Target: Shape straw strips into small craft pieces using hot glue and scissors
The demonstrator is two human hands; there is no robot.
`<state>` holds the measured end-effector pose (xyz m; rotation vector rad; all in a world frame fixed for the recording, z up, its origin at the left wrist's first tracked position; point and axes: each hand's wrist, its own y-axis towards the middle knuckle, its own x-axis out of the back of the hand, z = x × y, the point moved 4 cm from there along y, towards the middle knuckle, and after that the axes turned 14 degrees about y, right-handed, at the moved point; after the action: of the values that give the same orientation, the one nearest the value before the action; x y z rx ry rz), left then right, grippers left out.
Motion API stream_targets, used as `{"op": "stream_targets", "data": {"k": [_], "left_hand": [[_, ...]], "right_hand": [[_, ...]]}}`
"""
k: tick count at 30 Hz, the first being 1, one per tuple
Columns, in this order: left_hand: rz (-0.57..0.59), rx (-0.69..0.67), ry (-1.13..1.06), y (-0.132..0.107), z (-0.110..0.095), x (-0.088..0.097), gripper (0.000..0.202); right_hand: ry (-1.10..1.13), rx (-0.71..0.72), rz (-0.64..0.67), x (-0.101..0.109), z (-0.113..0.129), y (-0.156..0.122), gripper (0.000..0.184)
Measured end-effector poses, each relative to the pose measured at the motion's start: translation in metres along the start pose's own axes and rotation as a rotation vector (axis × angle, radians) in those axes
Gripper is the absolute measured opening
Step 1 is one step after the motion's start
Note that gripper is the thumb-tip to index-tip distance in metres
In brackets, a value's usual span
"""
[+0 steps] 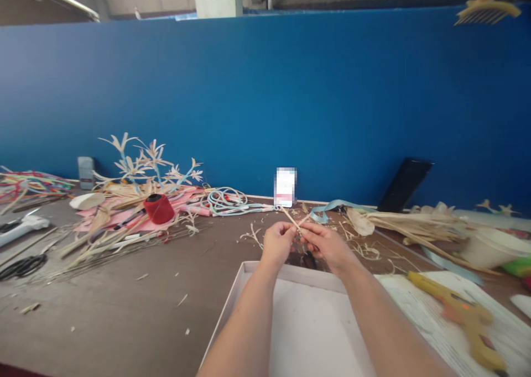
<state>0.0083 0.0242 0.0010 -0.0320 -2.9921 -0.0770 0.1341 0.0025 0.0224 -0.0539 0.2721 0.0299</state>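
Observation:
Above the far edge of the white box lid (311,321), my two hands meet, fingertips almost touching. Between thumb and fingers my left hand (277,245) pinches a pale straw strip (290,216), which slants up to the left. My right hand (326,245) is closed on the strips from the other side, where a second short piece crosses the first in a V. Fingers hide the crossing itself. Just below the hands, a dark object (309,259) shows in part; its kind is unclear. Straw scraps lie around on the brown table.
Left stand a red thread spool (159,209), straw flowers (153,158), black scissors (25,266) and a coiled blue cord (226,201). A lit phone (285,187) leans on the blue partition (249,100). Right lie a yellow glue gun (460,316), straw bundles (415,222) and a white bowl (492,247).

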Motion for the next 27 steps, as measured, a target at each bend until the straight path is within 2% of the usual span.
{"op": "stream_targets", "data": {"k": [5,9,14,18,23,27], "left_hand": [[0.043,0.034,-0.04,-0.001,0.0,0.001,0.018],[0.113,0.052,-0.02,-0.001,0.001,0.0,0.023],[0.12,-0.014,0.035,0.0,0.003,-0.001,0.033],[0.123,-0.053,0.041,0.001,0.003,-0.001,0.03],[0.069,-0.191,0.077,0.0,-0.003,0.003,0.026],[0.034,-0.292,0.09,-0.002,-0.01,0.005,0.025]], "right_hand": [[-0.199,0.101,-0.046,0.004,0.002,0.004,0.037],[-0.242,0.116,-0.054,0.006,0.004,0.005,0.034],[-0.215,0.094,-0.021,0.005,0.004,0.004,0.035],[-0.198,0.063,-0.008,0.007,0.001,0.004,0.039],[-0.17,0.04,0.039,0.008,-0.001,0.003,0.041],[-0.212,0.095,0.008,0.003,0.004,-0.001,0.04]]}}
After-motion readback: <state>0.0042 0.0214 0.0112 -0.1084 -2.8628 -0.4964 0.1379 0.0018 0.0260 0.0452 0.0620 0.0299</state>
